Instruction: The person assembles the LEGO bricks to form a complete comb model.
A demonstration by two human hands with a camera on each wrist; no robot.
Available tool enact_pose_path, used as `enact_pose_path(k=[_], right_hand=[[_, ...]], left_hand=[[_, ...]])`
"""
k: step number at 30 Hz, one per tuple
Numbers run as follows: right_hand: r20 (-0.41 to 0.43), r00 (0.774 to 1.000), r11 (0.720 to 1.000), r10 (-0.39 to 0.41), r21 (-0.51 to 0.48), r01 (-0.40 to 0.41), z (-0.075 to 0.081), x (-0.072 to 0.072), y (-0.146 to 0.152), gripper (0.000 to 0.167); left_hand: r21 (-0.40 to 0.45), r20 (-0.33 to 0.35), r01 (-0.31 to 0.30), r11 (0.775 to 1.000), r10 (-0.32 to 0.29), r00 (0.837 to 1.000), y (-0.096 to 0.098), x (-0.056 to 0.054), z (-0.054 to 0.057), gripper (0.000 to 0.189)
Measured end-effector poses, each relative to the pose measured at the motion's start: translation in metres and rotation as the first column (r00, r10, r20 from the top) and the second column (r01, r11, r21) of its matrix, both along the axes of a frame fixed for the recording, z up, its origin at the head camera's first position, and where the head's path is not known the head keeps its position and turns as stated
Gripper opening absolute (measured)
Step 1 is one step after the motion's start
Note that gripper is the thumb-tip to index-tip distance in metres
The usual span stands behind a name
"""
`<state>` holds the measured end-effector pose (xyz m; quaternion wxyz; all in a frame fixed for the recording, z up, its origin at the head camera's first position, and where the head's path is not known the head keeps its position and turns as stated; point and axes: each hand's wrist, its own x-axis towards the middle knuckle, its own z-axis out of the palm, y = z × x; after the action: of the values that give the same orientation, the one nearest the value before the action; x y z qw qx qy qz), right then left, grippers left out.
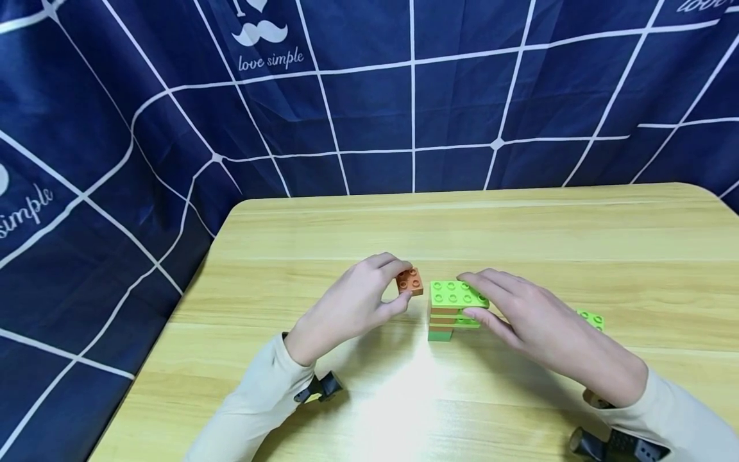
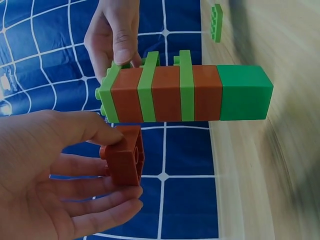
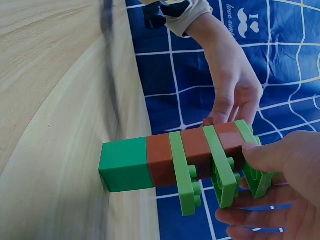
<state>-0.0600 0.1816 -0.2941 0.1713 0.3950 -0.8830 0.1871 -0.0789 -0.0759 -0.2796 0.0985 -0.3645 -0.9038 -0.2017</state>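
My left hand point(image 1: 355, 298) pinches a small reddish-brown toy brick point(image 1: 408, 283) between thumb and fingers, just left of a block tower. The tower has a dark green brick point(image 2: 246, 93) at its foot, then brown bricks point(image 3: 160, 159) alternating with flat light-green plates. These plates jut out toward the right-hand side. With thumb and fingers, my right hand point(image 1: 534, 314) grips the overhanging end of the top green plate point(image 1: 452, 296). In the left wrist view the held brick point(image 2: 125, 157) is apart from the tower, level with its upper end, its hollow underside partly showing.
Another light-green plate point(image 1: 591, 318) lies on the wooden table point(image 1: 323, 237), partly behind my right wrist. A dark blue cloth point(image 1: 369, 115) with white lines hangs along the table's far and left edges. Small dark cameras point(image 1: 320, 387) are strapped at both wrists.
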Motion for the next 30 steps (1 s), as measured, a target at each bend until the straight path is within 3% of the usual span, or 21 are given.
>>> enact_pose_path(k=[6,13,24,30], right_hand=[[-0.013,1.000,1.000,0.008,-0.007,-0.008,0.000,0.000,0.001,0.042],[-0.021,1.000,1.000,0.013,-0.008,-0.013,0.000,0.000,0.001,0.042],[-0.030,1.000,1.000,0.006,-0.008,-0.007,-0.001,0.001,0.000,0.043],[-0.010,1.000,1.000,-0.012,0.010,0.012,-0.001,0.002,-0.001,0.042]], left_hand=[[0.022,-0.017,0.009,1.000,-0.008,1.000,0.002,0.001,0.002,0.031],[0.092,0.009,0.033,0.995,-0.034,0.999,0.003,0.002,0.006,0.030],[0.149,-0.035,0.058,0.987,-0.053,0.998,0.003,0.003,0.011,0.028],[0.229,0.002,0.104,0.968,-0.108,0.994,0.006,0.006,0.014,0.030]])
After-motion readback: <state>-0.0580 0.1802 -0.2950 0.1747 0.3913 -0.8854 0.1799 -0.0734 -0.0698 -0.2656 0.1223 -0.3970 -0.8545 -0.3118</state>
